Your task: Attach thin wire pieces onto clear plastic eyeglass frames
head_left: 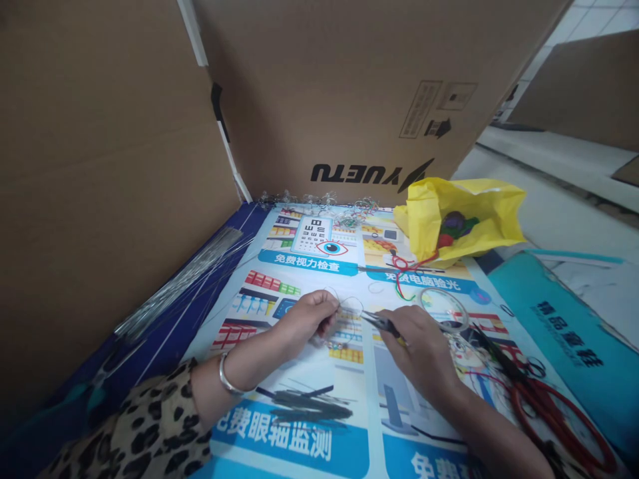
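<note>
Near the middle of the printed sheet (349, 426), my left hand (319, 316) pinches a thin wire (353, 299) that curves in loops to the right. My right hand (419, 346) is wrapped round a pair of pliers (380, 322). The pliers' narrow jaws point left and meet the end of the wire loop; whether they are clamped on it I cannot tell. Dark thin wire pieces (312, 406) lie in a bunch on the sheet below my hands.
Cardboard walls (349, 100) stand at the back and left. Long wires (184, 279) lie at the left, wire shapes (319, 199) along the back. A yellow bag (424, 219), a tape roll (466, 309), red-handled scissors (522, 386) and a teal box (564, 319) are on the right.
</note>
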`<state>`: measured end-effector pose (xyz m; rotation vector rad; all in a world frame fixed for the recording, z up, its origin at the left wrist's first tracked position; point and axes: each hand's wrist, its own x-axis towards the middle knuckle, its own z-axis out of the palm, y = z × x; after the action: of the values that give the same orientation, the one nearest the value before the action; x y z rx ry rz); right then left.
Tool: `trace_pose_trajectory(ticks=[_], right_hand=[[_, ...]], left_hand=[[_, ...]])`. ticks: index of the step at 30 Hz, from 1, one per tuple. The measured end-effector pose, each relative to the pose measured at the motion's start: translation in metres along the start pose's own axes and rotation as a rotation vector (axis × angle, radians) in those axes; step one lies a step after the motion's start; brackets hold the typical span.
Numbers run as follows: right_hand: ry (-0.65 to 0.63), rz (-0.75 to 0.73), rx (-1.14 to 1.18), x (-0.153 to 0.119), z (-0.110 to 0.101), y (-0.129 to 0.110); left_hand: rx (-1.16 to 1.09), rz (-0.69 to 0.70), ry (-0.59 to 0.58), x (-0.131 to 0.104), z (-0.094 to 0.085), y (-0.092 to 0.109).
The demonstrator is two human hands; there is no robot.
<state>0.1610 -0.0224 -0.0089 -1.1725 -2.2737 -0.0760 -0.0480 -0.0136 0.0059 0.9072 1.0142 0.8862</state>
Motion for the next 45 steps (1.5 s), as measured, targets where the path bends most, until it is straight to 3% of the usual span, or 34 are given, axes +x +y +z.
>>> trace_pose_trajectory(ticks=[3, 13, 29, 39, 45], right_hand=[[-0.04, -0.061, -0.047, 0.0, -0.002, -0.009], [-0.197, 0.049, -0.197, 0.003, 0.003, -0.004], [-0.152, 0.026, -0.249, 0.002, 0.001, -0.01], [-0.036, -0.1, -0.459, 0.002, -0.007, -0.009], [-0.032, -0.16, -0.485, 0.001, -0.009, -0.005]], left_hand=[[-0.009, 0.012, 0.004, 0.0, 0.002, -0.004], [-0.098, -0.03, -0.028, -0.003, 0.008, -0.008], [-0.057, -0.005, -0.061, -0.005, 0.013, -0.014], [-0.003, -0.004, -0.061, -0.006, 0.014, -0.016], [0.001, -0.015, -0.083, -0.006, 0.013, -0.014]])
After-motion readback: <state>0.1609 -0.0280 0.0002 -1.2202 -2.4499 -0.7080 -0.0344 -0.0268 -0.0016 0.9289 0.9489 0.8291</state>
